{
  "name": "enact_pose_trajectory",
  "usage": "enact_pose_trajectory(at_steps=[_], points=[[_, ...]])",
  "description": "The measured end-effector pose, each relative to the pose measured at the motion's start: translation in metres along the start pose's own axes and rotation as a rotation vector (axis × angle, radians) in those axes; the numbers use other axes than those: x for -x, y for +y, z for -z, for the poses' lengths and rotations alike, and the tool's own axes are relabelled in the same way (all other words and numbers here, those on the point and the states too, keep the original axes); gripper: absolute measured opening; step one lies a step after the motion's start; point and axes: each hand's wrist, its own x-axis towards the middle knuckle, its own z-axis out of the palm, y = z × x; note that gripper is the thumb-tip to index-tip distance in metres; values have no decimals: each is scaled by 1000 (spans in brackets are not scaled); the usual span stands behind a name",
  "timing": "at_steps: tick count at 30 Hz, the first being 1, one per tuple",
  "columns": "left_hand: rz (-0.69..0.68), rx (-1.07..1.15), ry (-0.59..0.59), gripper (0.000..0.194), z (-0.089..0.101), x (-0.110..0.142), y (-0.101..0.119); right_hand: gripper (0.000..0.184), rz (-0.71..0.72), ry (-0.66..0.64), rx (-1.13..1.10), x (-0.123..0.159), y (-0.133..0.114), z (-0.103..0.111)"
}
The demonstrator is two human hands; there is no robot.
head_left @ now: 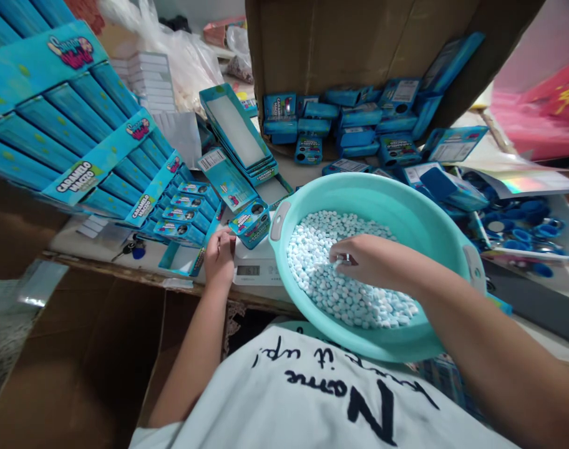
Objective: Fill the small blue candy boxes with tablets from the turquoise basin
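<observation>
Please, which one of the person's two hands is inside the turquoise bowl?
The right hand: it reaches over the rim to the small white and pale blue pieces in the bowl. The left hand is outside, beside the scale.

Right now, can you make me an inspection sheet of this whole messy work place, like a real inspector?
Surface: white table, crowded, with a worn front edge.
Things in use: turquoise basin holding white and pale blue sweets; scale, its display lit; small blue box at the scale.
Clutter: keys, a dark flat slab, plastic bags.
Left hand: beside the small blue box; whether it touches is unclear.
Right hand: in the basin, fingers curled at the sweets.
Cables: nothing seen.
Surroundings: display boxes on the left, large cardboard box behind the basin.
</observation>
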Motion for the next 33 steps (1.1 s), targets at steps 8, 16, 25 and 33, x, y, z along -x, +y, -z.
enact_pose_trajectory(at_steps=[8,16,25,33], points=[[-12,66,45,57,3,6,6,19,31,89,-13,-1,7,-3],[-402,-151,-100,53,0,13,69,39,-19,265,-36,-2,7,-3],[-1089,-806,-339,50,10,22,160,32,-27,300,-36,3,3,2],[-1180,-914,-382,50,13,19,166,36,-91,298,-69,3,6,2]])
